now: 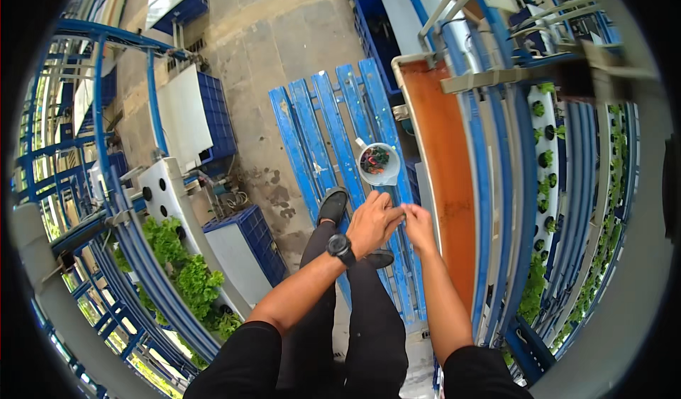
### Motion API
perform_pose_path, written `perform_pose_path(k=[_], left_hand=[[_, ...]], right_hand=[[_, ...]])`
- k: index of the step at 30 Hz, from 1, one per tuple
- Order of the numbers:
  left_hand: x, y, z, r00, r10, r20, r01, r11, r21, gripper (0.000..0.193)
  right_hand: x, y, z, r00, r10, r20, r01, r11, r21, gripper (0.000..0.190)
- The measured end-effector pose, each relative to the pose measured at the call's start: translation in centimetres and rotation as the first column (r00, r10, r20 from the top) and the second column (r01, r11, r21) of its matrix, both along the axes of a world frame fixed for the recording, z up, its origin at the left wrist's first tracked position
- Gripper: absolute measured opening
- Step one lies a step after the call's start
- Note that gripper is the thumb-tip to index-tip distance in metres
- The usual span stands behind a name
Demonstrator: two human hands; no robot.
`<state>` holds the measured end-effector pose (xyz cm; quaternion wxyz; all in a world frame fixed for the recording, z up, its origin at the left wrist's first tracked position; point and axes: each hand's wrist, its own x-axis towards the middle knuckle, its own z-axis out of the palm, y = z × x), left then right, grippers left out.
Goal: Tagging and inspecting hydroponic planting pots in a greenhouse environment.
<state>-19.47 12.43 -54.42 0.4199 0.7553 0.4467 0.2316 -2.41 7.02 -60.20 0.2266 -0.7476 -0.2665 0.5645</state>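
My left hand [372, 223], with a black watch [340, 248] on its wrist, meets my right hand [418, 227] at the fingertips. Something tiny and greenish seems to show between the fingers, too small to make out. Just beyond my hands, a white plastic measuring jug [392, 177] stands upright on the blue slatted wooden platform [325, 113]. Inside it lie several small pieces [375, 159] in orange, red, purple and dark green; what they are is unclear. My dark shoes rest on the same platform.
On the right, close to my right arm, runs a long trough [444, 149] with an orange-brown bottom. Leafy green plants [183, 268] grow in white channels on the left. Blue plastic crates [218, 117] with pale covers stand along the concrete floor [266, 42].
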Motion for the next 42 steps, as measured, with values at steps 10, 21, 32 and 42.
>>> perform_pose_path(k=[10, 21, 32, 42], left_hand=[[-0.8, 3.3, -24.5, 0.869, -0.09, -0.486, 0.055, 0.995, -0.087, 0.012], [-0.1, 3.2, -25.1, 0.868, -0.097, -0.487, -0.013, 0.976, -0.217, 0.044], [1.8, 3.9, -22.6, 0.982, 0.171, -0.075, -0.182, 0.97, -0.163, 0.071], [0.2, 4.4, -26.8, 0.995, 0.097, -0.019, -0.099, 0.982, -0.159, 0.058]], right_hand=[[-3.2, 11.4, -25.9, 0.628, 0.552, 0.548, -0.641, 0.767, -0.039, 0.022], [-1.8, 9.7, -22.0, 0.712, 0.337, 0.616, -0.551, 0.812, 0.193, 0.017], [-3.1, 5.9, -9.5, 0.934, 0.091, 0.346, -0.21, 0.922, 0.325, 0.016], [-3.4, 7.3, -3.5, 0.9, -0.04, 0.434, -0.198, 0.849, 0.49, 0.009]])
